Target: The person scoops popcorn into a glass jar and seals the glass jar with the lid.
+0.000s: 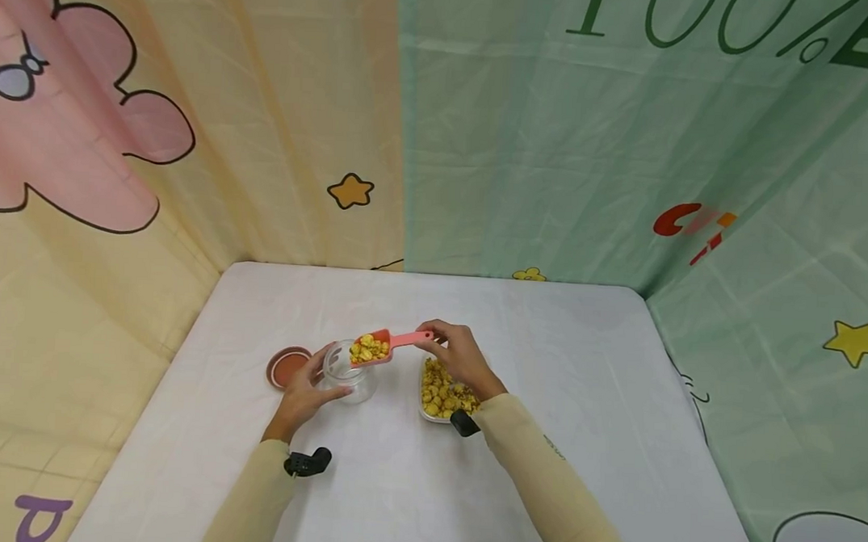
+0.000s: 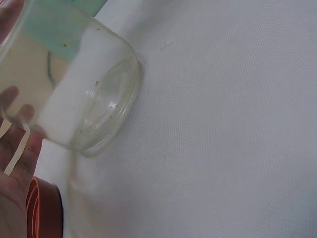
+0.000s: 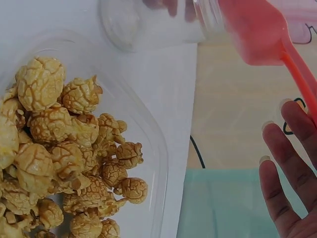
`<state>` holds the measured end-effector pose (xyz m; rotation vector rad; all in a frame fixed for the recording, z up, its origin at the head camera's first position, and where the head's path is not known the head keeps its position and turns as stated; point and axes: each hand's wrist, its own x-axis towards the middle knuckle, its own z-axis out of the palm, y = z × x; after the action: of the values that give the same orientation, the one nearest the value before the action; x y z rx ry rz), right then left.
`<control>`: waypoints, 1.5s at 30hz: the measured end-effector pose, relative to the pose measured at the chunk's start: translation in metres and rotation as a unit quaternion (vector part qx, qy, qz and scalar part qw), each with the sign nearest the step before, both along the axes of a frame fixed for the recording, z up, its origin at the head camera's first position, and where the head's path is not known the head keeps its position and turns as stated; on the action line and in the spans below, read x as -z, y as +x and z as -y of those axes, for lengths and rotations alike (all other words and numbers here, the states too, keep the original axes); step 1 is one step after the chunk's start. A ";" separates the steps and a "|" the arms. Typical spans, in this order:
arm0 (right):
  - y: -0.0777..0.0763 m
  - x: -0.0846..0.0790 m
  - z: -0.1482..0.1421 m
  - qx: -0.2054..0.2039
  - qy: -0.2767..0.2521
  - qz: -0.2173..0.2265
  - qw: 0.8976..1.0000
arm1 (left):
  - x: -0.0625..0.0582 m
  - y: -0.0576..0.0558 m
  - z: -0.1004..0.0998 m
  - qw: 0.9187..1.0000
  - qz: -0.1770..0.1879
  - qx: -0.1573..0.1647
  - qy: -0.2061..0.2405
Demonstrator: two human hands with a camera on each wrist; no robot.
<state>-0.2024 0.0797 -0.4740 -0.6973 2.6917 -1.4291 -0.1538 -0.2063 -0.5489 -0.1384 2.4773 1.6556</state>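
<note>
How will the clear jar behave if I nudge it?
The clear jar probably feels light for its size: only specks show inside. It looks stiff, its sides undented at the left hand. Smooth and rounded, it may slip or roll.

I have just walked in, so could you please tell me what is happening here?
A person's right hand holds a pink plastic scoop, loaded with yellow popcorn, at the mouth of a clear round jar. Their left hand grips the jar. More popcorn sits in a clear plastic tub, and a round reddish-brown lid lies nearby.
</note>
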 end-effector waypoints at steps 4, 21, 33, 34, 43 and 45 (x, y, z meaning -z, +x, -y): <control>0.000 -0.002 0.000 -0.008 0.018 -0.005 1.000 | 0.001 0.001 0.000 1.000 0.000 0.000 -0.002; -0.006 -0.020 0.006 -0.026 0.055 0.025 0.998 | 0.000 -0.002 0.001 1.000 0.003 0.002 0.007; -0.007 -0.031 0.013 -0.043 0.086 0.002 0.995 | -0.001 -0.002 0.002 1.000 0.009 -0.001 0.009; -0.007 -0.032 0.014 -0.043 0.086 0.003 0.995 | -0.001 -0.002 0.002 1.000 0.009 -0.001 0.009; -0.008 -0.039 0.018 -0.052 0.102 0.019 0.993 | -0.001 -0.002 0.002 1.000 0.011 0.000 0.010; -0.009 -0.040 0.017 -0.055 0.109 0.014 0.992 | -0.001 -0.002 0.002 1.000 0.010 0.001 0.009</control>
<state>-0.2110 0.0623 -0.4342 -0.7867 2.6849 -1.0919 -0.1561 -0.2080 -0.5483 -0.1501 2.4476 1.6671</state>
